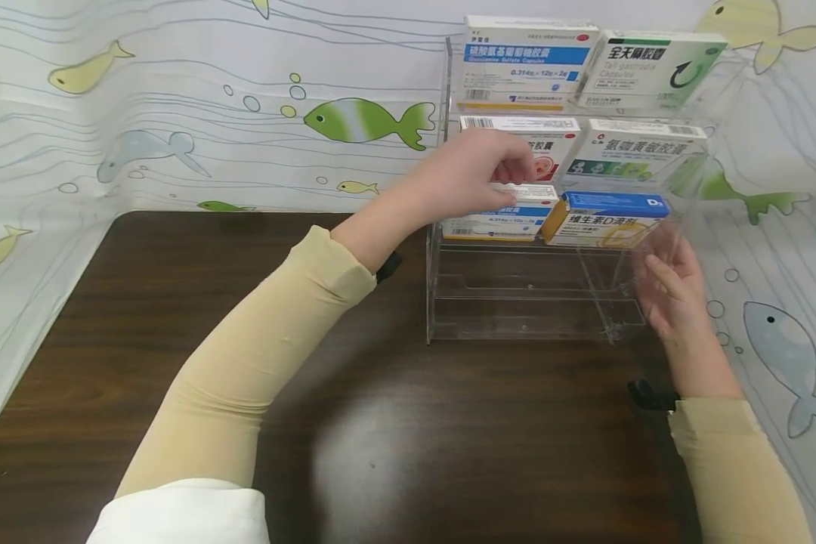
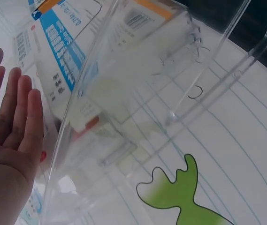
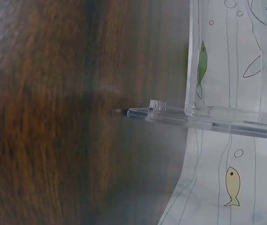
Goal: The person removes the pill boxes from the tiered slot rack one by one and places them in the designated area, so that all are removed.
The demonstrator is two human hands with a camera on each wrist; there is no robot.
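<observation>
A clear acrylic display rack (image 1: 530,332) stands on the dark table with medicine boxes on its upper tiers. My left hand (image 1: 465,170) hovers over the left side of the middle and lower rows, thumb apart from the fingers. In the left wrist view its fingers (image 2: 25,108) are nearly straight beside a blue-and-white medicine box (image 2: 60,51), holding nothing. Below that hand sits a blue-and-white capsule box (image 1: 496,227), partly covered. Beside it leans a blue-topped vitamin D drops box (image 1: 612,223). My right hand (image 1: 676,283) grips the rack's right side panel.
Behind the left hand is a red-and-white box (image 1: 551,143); to its right, a green-and-white capsule box (image 1: 625,151). The top row holds a glucosamine capsule box (image 1: 527,64) and a green-and-white gastrodia box (image 1: 649,72). A fish-print cloth (image 1: 245,98) hangs behind the dark wooden table (image 1: 143,302).
</observation>
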